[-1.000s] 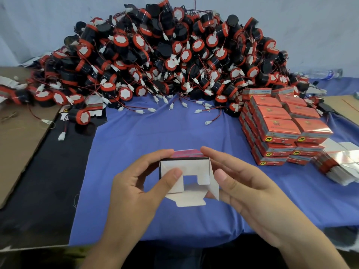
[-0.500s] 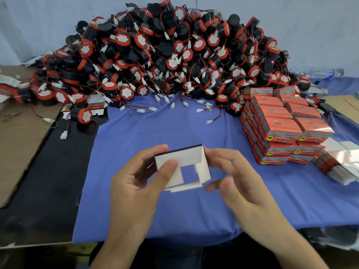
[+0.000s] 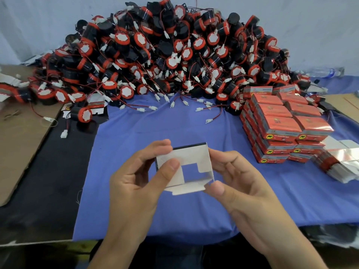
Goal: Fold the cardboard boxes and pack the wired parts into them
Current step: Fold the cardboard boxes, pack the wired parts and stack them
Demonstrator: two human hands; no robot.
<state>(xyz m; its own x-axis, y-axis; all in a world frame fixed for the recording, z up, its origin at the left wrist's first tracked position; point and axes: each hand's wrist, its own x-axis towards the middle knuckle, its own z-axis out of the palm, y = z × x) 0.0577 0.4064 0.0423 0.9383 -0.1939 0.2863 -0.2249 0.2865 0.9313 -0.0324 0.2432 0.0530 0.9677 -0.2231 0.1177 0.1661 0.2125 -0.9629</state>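
I hold a small cardboard box (image 3: 192, 156) above the blue cloth, its white inner flaps facing me and its end open. My left hand (image 3: 136, 183) grips its left side, thumb pressed on a white flap, fingers behind. My right hand (image 3: 239, 183) pinches the right side and the lower flap with thumb and fingers. A big heap of black-and-red wired parts (image 3: 165, 55) with white connectors fills the back of the table. Stacked red packed boxes (image 3: 279, 125) stand at the right.
Flat unfolded box blanks (image 3: 342, 162) lie at the far right. One wired part (image 3: 82, 114) sits apart at the left on black sheet. Brown cardboard (image 3: 21, 136) covers the left table edge. The blue cloth (image 3: 155, 129) lies between me and the heap.
The box has tilted so its open end faces me more. My right thumb has come onto the lower flap and my right fingers closed on the box's right side.
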